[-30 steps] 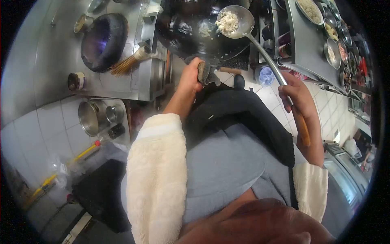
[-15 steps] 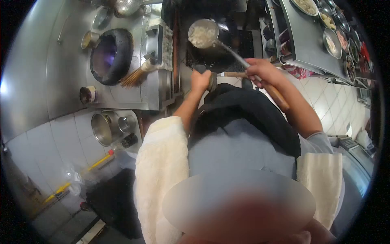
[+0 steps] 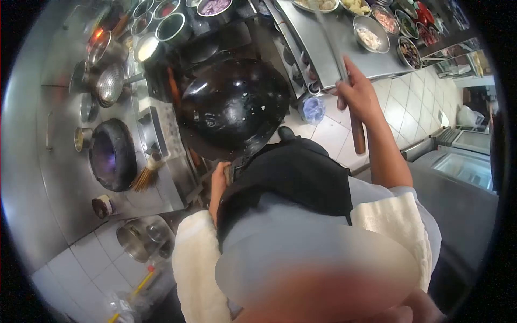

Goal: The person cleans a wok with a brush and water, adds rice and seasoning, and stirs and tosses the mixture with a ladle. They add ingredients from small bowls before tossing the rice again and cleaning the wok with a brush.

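My right hand (image 3: 358, 94) is closed around the long handle of a ladle (image 3: 358, 132), its wooden end pointing down toward me. The metal shaft runs up to the top edge, over a plate of pale food (image 3: 326, 5); the ladle's bowl cannot be made out there. My left hand (image 3: 219, 180) grips the near side of a large black wok (image 3: 231, 102), with a greyish cloth at the grip. A few small white bits cling to the wok's shiny inside.
Bowls of ingredients, one with pale meat (image 3: 370, 39), stand on the steel counter (image 3: 318, 48) at right. On the left are a black burner ring (image 3: 113, 155), a bamboo brush (image 3: 145, 177) and a perforated strainer (image 3: 111, 85). A clear plastic tub (image 3: 313, 110) sits below the counter.
My right hand has swung the ladle, which held white food, up and right over the counter. My left hand appears lower and further left, and the wok now shows fully as the view has shifted.
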`<state>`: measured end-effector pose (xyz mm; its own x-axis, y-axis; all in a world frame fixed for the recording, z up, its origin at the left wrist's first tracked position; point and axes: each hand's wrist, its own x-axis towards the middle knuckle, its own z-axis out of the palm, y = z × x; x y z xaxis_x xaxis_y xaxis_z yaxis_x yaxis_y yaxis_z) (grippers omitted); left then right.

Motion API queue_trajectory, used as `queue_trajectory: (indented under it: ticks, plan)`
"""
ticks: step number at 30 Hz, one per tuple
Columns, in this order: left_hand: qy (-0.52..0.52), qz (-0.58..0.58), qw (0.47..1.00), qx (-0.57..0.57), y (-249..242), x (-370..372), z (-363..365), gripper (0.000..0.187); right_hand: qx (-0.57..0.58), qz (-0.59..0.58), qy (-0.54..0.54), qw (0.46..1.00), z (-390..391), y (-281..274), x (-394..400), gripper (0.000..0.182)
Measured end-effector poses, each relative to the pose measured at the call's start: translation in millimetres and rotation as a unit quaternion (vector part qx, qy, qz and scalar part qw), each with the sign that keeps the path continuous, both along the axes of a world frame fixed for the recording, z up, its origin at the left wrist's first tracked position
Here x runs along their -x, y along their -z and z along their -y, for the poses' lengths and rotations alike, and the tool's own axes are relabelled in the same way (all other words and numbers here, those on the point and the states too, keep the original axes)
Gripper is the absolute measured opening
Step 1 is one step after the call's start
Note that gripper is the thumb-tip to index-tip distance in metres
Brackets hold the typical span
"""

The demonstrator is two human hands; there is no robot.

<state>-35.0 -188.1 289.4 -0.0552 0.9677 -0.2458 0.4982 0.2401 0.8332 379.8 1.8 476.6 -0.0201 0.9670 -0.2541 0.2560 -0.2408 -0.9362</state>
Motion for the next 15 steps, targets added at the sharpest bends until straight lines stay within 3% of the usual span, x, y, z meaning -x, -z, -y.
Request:
queue_trajectory:
  ticks: [1,2,4,8,10,11,15]
  plan:
    - [-0.013,-0.031,0.999,-0.020,-3,-6,-3,0.024,-0.034,0.096,0.047,0.994,-17,7,-12,0.068]
    - [-0.026,-0.060,0.997,-0.036,-3,-11,-4,0.023,-0.036,0.094,0.044,0.994,-36,20,-23,0.068]
    - [-0.082,-0.009,0.996,-0.028,-40,-34,-21,0.024,-0.129,0.336,0.097,0.928,-77,57,-45,0.070]
    - [-0.240,0.114,0.962,0.060,-60,-54,-41,0.030,-0.139,0.367,0.059,0.918,-128,103,-78,0.069]
    - [-0.356,0.283,0.880,0.137,-61,-56,-42,0.028,-0.130,0.371,0.054,0.918,-130,111,-78,0.070]
    - [-0.303,0.184,0.934,0.040,-63,-62,-39,0.029,-0.129,0.369,0.049,0.919,-133,113,-80,0.070]
    - [-0.324,0.172,0.930,0.029,-91,-85,-45,0.027,-0.117,0.407,0.058,0.904,-132,102,-92,0.070]
